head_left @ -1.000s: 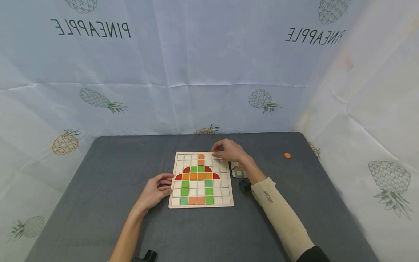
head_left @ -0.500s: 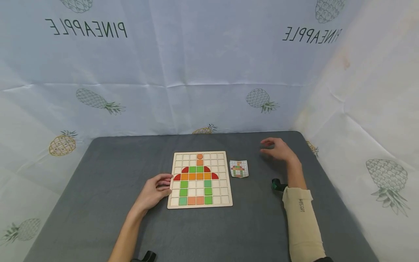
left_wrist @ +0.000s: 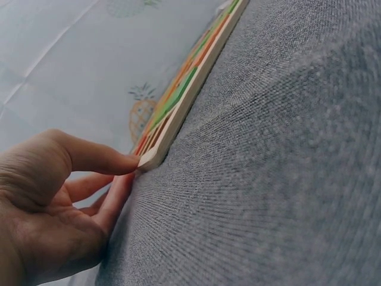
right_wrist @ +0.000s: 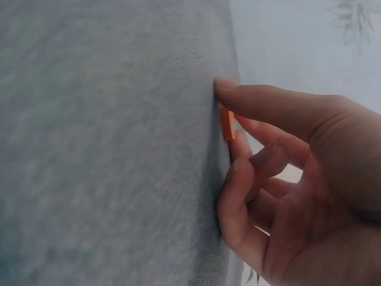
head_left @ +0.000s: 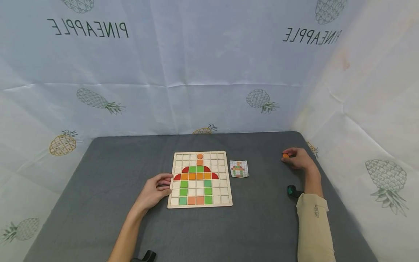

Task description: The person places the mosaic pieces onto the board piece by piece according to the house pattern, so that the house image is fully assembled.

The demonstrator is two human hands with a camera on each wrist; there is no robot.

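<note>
A square wooden grid board (head_left: 224,183) lies on the table with green, orange, salmon and red pieces set in its cells. At its left edge rests my left hand (head_left: 154,191); in the left wrist view the thumb tip touches a corner of the board and the other fingers lie along its side. Far to the right, my right hand (head_left: 299,159) is down at the tabletop. Its thumb and index finger pinch a small orange disc (right_wrist: 227,123), partly covered by the fingers. A like orange round piece (head_left: 200,156) sits in the board's top row.
A small pattern card (head_left: 239,169) with a coloured grid design lies just right of the board. Dark grey cloth covers the table (head_left: 258,218). Behind it hangs a white curtain (head_left: 209,54) printed with pineapples.
My right hand has moved from the board's top right corner across to the right and now pinches the orange disc. The card has come into full view. My left hand stays at the board's edge.
</note>
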